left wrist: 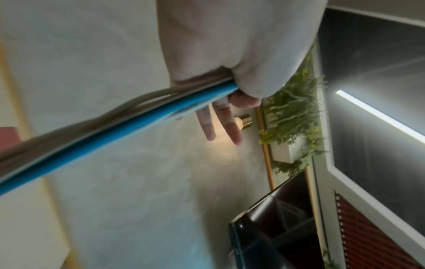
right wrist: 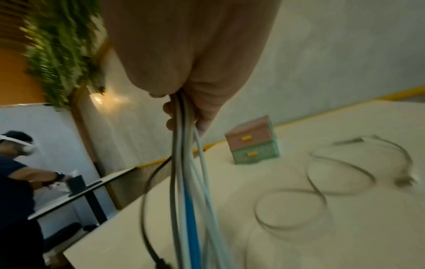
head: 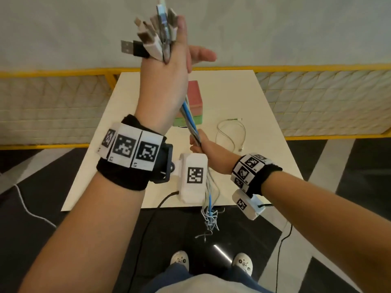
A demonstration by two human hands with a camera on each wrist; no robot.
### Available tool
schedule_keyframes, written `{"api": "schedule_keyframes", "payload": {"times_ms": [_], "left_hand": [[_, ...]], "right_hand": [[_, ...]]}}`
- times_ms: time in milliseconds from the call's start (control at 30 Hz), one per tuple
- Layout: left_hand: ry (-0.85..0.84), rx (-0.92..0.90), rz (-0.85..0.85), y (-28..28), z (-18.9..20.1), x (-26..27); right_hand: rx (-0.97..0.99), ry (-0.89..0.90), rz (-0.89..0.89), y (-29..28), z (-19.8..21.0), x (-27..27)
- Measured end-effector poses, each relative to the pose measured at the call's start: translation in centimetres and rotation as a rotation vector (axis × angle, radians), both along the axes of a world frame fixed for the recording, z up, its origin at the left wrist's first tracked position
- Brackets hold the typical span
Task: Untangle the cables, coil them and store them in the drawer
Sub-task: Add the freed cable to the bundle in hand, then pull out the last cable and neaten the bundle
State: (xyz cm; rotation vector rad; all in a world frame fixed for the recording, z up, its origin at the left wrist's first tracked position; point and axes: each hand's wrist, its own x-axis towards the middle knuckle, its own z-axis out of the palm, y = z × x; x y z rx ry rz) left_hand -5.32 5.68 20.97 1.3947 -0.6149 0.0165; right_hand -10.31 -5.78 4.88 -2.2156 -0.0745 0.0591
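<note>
Cable bundle (head: 191, 121) — white, grey, one blue; stretched taut in the air above the table (head: 243, 92), plugs (head: 154, 37) fanned out at 12 o'clock, loose tails dangling at 6 past the table edge. Left hand (head: 169, 75): raised, clamped on the bundle just below the plugs, two fingers (left wrist: 226, 123) extended. Right hand (head: 201, 144): lower, fist closed round the same bundle. Drawers (head: 194, 102) — pink over green, both shut, on the table behind the bundle. Stray cable (head: 230, 132): loose loops on the table, at 3 o'clock of the drawers.
</note>
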Motion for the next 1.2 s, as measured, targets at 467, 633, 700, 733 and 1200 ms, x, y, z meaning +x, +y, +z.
{"api": "schedule_keyframes", "payload": {"times_ms": [467, 633, 700, 733, 1200], "left_hand": [[0.143, -0.061, -0.001, -0.1, 0.3, 3.9], [0.148, -0.133, 0.024, -0.1, 0.7, 5.3], [0.153, -0.126, 0.036, -0.4, 0.4, 5.7], [0.152, -0.113, 0.038, -0.6, 0.3, 5.9], [0.324, 0.035, -0.050, -1.7, -2.4, 5.5]], "right_hand": [[-0.051, 0.185, 0.116, -1.6, -7.2, 1.6], [-0.092, 0.339, 0.168, -2.8, -9.6, 1.0], [-0.113, 0.377, 0.187, -3.2, -9.8, 1.3], [-0.129, 0.395, 0.200, -3.3, -9.9, 1.5], [-0.304, 0.562, 0.391, -7.3, -7.0, 3.1]]}}
